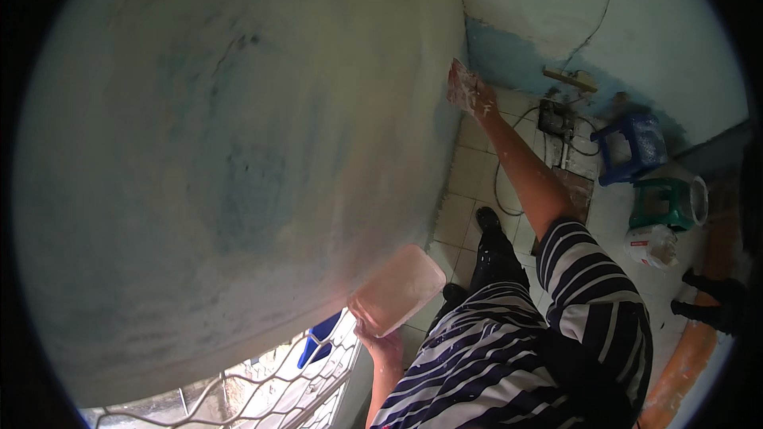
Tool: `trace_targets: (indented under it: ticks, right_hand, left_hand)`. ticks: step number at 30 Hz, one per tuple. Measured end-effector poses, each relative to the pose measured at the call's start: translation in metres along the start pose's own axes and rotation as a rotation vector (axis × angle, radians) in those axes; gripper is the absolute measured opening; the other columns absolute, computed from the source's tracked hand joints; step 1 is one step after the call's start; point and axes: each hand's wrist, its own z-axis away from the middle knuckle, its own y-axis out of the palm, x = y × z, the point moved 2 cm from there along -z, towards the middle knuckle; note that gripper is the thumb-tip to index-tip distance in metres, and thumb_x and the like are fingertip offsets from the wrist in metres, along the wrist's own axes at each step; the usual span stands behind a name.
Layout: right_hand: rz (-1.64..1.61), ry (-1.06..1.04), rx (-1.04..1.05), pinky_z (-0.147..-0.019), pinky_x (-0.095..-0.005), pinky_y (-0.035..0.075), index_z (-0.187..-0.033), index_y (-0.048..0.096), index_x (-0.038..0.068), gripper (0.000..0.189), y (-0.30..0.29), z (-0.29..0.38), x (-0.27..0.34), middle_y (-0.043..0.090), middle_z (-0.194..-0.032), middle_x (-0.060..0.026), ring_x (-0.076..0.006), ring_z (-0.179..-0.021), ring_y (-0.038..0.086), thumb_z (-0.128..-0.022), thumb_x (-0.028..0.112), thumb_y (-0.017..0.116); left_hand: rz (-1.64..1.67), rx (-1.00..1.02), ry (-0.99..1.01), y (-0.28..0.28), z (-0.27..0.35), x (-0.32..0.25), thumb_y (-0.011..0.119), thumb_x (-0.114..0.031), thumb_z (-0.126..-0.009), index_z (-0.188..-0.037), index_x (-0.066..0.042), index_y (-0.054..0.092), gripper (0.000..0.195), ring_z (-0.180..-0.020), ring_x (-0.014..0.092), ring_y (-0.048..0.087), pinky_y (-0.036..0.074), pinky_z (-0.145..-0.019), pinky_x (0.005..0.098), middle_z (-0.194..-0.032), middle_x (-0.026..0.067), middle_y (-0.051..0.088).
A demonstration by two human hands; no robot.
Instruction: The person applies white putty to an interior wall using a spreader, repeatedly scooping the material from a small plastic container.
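My left hand (pixel 381 342), at the bottom of the view, grips one end of a shallow, pinkish rectangular tray (pixel 398 291) beside the wall's lower edge. My right hand (pixel 484 98), spotted with white paste, reaches out to the room's corner. It holds a flat, paste-smeared scraper (pixel 460 84) at the wall; whether the edge touches is hard to tell. The large wall (pixel 310 131) before me is pale and smeared, with bluish patches and a few dark marks.
A blue plastic stool (pixel 635 146), a green stool (pixel 661 202) and a white bucket (pixel 651 246) stand on the tiled floor (pixel 468 173). A dark cable (pixel 498 187) loops across the tiles. Below the wall, a metal grille (pixel 286 378) covers a bright opening.
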Motion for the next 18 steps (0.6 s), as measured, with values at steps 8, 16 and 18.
trace_targets:
  ticks: [8,16,18]
  right_hand:
    - [0.308,-0.324,-0.111,-0.073,-0.0315,0.049,-0.127,0.056,0.004,0.032,0.083,-0.051,-0.087,0.063,-0.103,-0.0111,-0.0207,-0.087,0.059,-0.098,0.016,0.053]
    - [0.118,-0.095,0.080,-0.052,-0.0257,0.046,-0.103,0.059,0.002,0.014,0.030,0.028,-0.166,0.066,-0.105,-0.0090,-0.0091,-0.065,0.055,-0.098,0.008,0.048]
    - [0.061,-0.115,-0.099,-0.047,-0.0240,0.040,-0.097,0.063,0.004,0.015,0.012,-0.056,-0.101,0.061,-0.083,-0.0038,-0.0067,-0.058,0.048,-0.098,0.010,0.050]
  left_hand:
    - [-0.086,-0.200,0.047,0.083,-0.028,0.018,0.047,-0.048,-0.094,-0.133,-0.013,0.047,0.052,-0.120,0.022,0.053,0.046,-0.099,0.0405,-0.129,0.0049,0.054]
    - [-0.069,-0.309,0.011,0.167,-0.041,0.019,0.041,-0.044,-0.098,-0.125,-0.014,0.053,0.042,-0.111,0.019,0.059,0.050,-0.091,0.0363,-0.117,0.0030,0.060]
    - [-0.056,-0.305,0.021,0.161,-0.046,0.025,0.041,-0.045,-0.098,-0.125,-0.014,0.053,0.043,-0.109,0.019,0.059,0.050,-0.089,0.0365,-0.117,0.0030,0.060]
